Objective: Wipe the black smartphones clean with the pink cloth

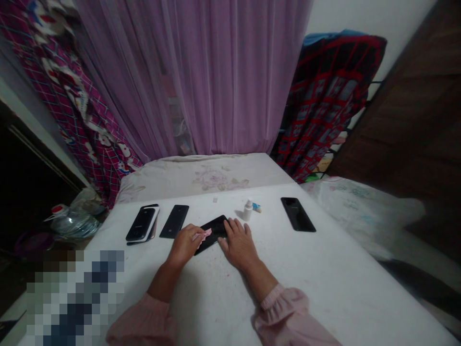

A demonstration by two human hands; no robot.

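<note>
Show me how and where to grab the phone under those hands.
Probably by the long edges of the phone, from above and the near side: it lies flat and thin, so its edges offer the best hold. The left hand, with a pink cloth, and the right hand partly cover its two ends.

The single head-worn camera looks forward and down along the white worktop (317, 283) from above its near part, its wide view reaching the purple curtain (237, 77) behind the far edge.

Bottle (248, 211) ahead of right hand (239, 244), room rightward
</note>
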